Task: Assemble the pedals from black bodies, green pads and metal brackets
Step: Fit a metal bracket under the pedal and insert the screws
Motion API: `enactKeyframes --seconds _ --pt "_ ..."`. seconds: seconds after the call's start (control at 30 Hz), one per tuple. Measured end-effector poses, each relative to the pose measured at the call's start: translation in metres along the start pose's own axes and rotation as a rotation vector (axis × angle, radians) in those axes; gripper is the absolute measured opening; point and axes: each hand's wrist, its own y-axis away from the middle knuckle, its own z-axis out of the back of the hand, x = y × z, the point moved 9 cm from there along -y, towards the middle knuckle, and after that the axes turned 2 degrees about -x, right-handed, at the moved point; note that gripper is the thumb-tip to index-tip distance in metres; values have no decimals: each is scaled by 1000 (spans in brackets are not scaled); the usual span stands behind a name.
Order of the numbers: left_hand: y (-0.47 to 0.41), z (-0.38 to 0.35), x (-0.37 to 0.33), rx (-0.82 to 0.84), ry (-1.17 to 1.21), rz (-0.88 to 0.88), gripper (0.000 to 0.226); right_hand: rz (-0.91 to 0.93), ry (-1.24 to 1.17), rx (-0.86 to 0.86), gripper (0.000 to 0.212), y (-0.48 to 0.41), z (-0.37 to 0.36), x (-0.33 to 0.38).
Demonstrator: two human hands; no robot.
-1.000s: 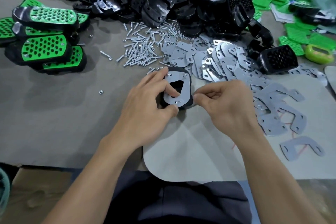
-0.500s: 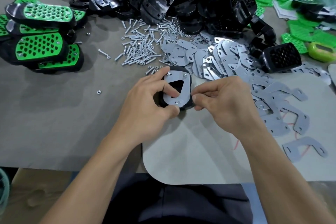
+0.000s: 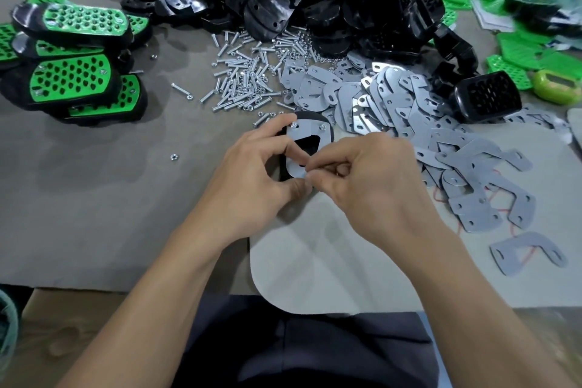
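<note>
**Both hands on one pedal at mid-worktop**

A pedal (image 3: 310, 123) lies underside up near the middle of the worktop (image 3: 94, 183), at the far edge of a pale sheet (image 3: 330, 261). Its grey bracket (image 3: 307, 132) sits flat on the black body (image 3: 311, 116), with two screw ends showing at the bracket's far corners.

The left hand (image 3: 252, 173) grips the pedal from the left. Its fingers are curled round it: the forefinger is on the far left corner, another fingertip lies in the bracket's opening, and the thumb is at the near end. The right hand (image 3: 371, 179) meets it from the right. Its thumb and forefinger are pinched together on the pedal's near end, touching the left thumb. Whatever small part lies between them is hidden.

Just beyond the pedal is a scatter of screws (image 3: 245, 79), with one nut (image 3: 173, 157) lying apart to the left. Loose brackets (image 3: 387, 101) are heaped to the right of the screws and trail toward the near right. Spare bodies (image 3: 315, 3) are piled at the far edge, and one more (image 3: 486, 98) sits by the brackets. Finished pedals (image 3: 72, 50), green faces up, are stacked at far left. Green pads (image 3: 519, 53) lie at far right.
</note>
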Motion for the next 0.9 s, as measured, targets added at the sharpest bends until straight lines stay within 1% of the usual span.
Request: enactKeyframes --seconds 0.13,0.23,0.33,0.43,0.5,0.53,0.6,0.67,0.7,0.77,0.83,0.9 --pt "-2 -1 2 23 -7 1 43 39 86 -9 8 1 0 9" --pt "-3 -1 2 42 7 -8 51 36 156 8 4 1 -3 14" --pt "-4 0 5 35 12 4 56 70 232 4 11 4 -6 22" --pt "-4 -1 5 36 20 4 55 59 284 -25 23 7 -7 25" --pt "-3 -1 4 38 13 -11 53 141 298 -55 36 10 -6 38" --pt "-3 -2 4 40 6 -14 48 199 312 -57 41 11 -7 45" --pt "-4 -2 6 49 -9 -9 37 243 330 -11 45 8 -13 49" --pt "-4 -3 7 51 -13 -2 36 191 272 64 47 4 -16 38" --pt "-4 -2 7 50 -5 6 37 162 240 95 46 3 -16 31" --pt "-3 -2 6 46 11 21 46 98 166 119 31 4 -11 15" --pt "-4 -2 5 45 27 30 51 39 57 72 18 5 -1 1" --pt "-4 -1 5 46 25 38 51 -11 -25 9 17 6 7 -9"
